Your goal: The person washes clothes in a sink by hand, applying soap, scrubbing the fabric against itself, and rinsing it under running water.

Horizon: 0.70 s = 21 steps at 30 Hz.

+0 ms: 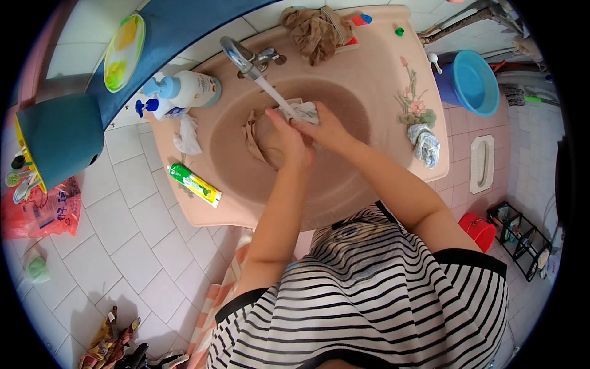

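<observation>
A pink washbasin [393, 141] is filled with cloudy water. Water runs from the chrome tap [239, 56] in a steady stream onto my hands. Between them is a thin cloth garment, brown where it trails in the water [261, 144] and whitish at the bunched part [305, 112]. My left hand [291, 136] grips the cloth from the left. From the right, my right hand [332, 128] pinches the bunched part, its fingertips close to those of my left hand. The fingers partly hide the cloth, and its shape is hard to make out.
Pump bottles [190, 90], a white crumpled piece [187, 136] and a green-yellow tube [195, 184] sit on the basin's left rim. Brown cloth [316, 31] lies bunched behind the tap. A patterned cloth [424, 146] rests on the right rim. A blue basin [476, 83] stands beyond.
</observation>
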### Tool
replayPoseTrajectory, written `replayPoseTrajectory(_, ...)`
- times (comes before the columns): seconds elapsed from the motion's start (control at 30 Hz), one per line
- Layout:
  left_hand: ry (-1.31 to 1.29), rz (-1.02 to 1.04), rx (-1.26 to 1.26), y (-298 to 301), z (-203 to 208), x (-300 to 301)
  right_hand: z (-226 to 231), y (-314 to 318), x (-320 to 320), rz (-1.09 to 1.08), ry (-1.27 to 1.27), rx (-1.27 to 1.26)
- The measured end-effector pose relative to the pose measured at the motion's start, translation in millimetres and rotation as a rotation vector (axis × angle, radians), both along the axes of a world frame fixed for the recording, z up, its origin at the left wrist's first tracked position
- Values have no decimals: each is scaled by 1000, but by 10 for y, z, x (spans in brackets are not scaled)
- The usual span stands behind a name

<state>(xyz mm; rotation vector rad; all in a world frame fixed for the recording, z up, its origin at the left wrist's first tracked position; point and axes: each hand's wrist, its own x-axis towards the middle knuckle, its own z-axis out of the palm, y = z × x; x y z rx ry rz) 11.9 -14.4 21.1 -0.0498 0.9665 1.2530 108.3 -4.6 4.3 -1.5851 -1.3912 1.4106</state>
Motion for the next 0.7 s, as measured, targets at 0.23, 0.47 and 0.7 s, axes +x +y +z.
replayPoseTrajectory(0.23,269,-252,-113,79,-198,-199,471,126,249,565,-521,59)
replayPoseTrajectory(0.47,-838,-266,-131,170,-517,-236,668,-321,71,418,-219,682)
replayPoseTrajectory(0.7,-212,-65,27,25,-371,71,432,186,25,318,-640,267)
